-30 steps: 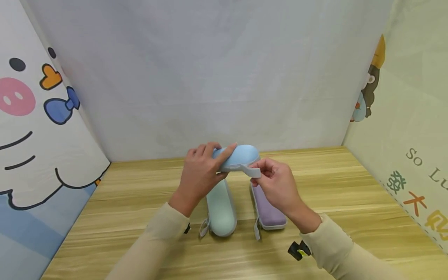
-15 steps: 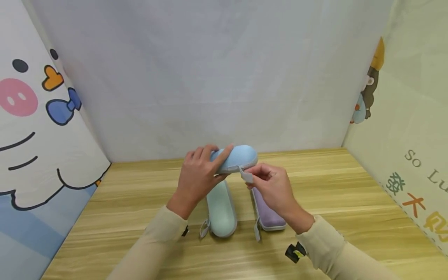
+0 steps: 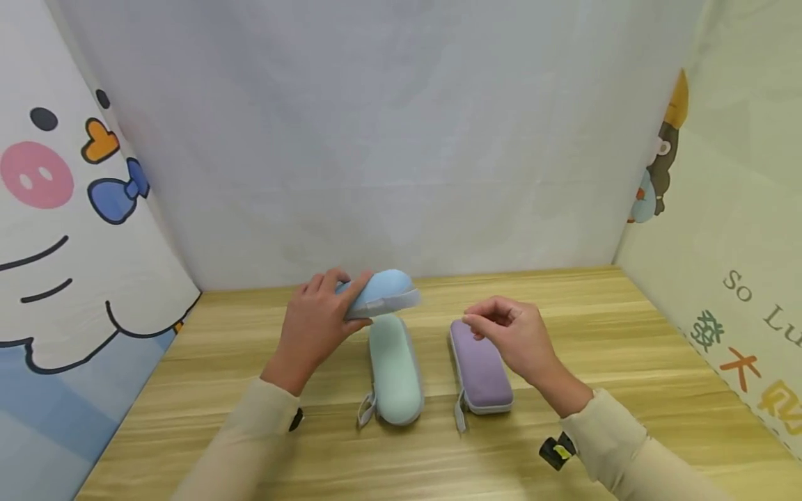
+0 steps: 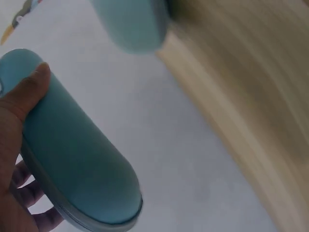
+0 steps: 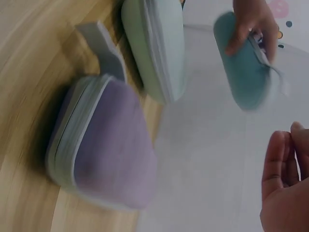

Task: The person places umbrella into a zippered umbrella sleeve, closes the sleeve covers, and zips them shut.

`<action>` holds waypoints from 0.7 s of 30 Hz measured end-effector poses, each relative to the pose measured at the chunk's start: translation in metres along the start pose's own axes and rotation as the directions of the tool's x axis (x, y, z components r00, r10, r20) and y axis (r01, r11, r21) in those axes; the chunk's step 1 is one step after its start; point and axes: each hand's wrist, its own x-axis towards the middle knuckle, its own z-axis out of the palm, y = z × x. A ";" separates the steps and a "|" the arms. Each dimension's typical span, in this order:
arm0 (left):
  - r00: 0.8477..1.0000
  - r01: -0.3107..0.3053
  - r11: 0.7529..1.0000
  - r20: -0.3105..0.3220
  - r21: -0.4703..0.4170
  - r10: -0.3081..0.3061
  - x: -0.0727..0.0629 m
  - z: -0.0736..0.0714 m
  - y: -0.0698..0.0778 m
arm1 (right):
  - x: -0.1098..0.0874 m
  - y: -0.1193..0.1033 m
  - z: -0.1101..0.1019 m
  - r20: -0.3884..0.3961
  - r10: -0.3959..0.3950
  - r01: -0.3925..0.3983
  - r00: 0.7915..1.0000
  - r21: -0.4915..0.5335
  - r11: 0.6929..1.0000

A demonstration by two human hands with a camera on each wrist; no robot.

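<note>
My left hand (image 3: 316, 313) grips a light blue zippered glasses case (image 3: 387, 285), with the thumb over its top and the other fingers around its far side. In the head view the case is held above the table, tilted, its pale grey strap (image 3: 402, 300) along the near edge. In the left wrist view the case (image 4: 82, 150) shows its rounded end and zip seam. My right hand (image 3: 516, 335) hovers above the purple case (image 3: 481, 369), its fingers loosely curled with nothing between them. The purple case lies flat, its strap toward me.
A mint green glasses case (image 3: 396, 372) lies left of the purple one, its strap loop (image 3: 367, 409) at the near left end. Both rest on the wood-grain table (image 3: 219, 390). A white cloth backdrop (image 3: 401, 139) hangs behind, with printed cloths on both sides.
My right hand has let go of the blue case's strap and moved right. My left hand has carried the blue case to the left and slightly lower. The other two cases have not moved.
</note>
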 end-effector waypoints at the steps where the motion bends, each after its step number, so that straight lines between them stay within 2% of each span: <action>1: 0.999 0.028 1.000 0.034 0.002 -0.028 -0.005 0.001 -0.005 | 0.000 0.002 -0.004 0.006 0.008 -0.008 1.000 -0.017 1.000; 3: 0.990 0.090 0.996 0.110 0.011 -0.091 -0.014 0.002 -0.016 | -0.001 0.004 -0.010 0.019 0.022 -0.021 1.000 -0.048 0.999; 4: 0.980 0.125 0.992 0.151 0.020 -0.127 -0.019 0.002 -0.020 | -0.001 0.005 -0.012 0.023 0.029 -0.027 0.999 -0.058 0.998; 6: 0.952 0.191 0.980 0.234 0.050 -0.198 -0.026 0.003 -0.028 | -0.001 0.006 -0.015 0.030 0.032 -0.030 0.999 -0.064 0.997; 7: 0.933 0.223 0.973 0.276 0.066 -0.232 -0.030 0.003 -0.031 | -0.001 0.007 -0.016 0.031 0.033 -0.031 0.999 -0.067 0.997; 9: 0.887 0.279 0.955 0.354 0.102 -0.297 -0.035 0.003 -0.035 | -0.001 0.008 -0.017 0.034 0.034 -0.032 0.999 -0.070 0.997; 12: 0.804 0.342 0.925 0.458 0.164 -0.378 -0.039 0.001 -0.036 | -0.002 0.009 -0.017 0.043 0.031 -0.028 0.999 -0.077 0.997; 15: 0.722 0.406 0.894 0.533 0.192 -0.442 -0.039 -0.001 -0.033 | -0.001 0.010 -0.017 0.056 0.032 -0.027 0.998 -0.084 0.996; 18: 0.651 0.485 0.859 0.588 0.163 -0.479 -0.036 -0.003 -0.025 | 0.000 0.009 -0.017 0.060 0.035 -0.030 0.998 -0.089 0.996; 21: 0.586 0.559 0.823 0.653 0.103 -0.480 -0.031 -0.004 -0.017 | 0.000 0.009 -0.018 0.062 0.045 -0.039 0.997 -0.102 0.994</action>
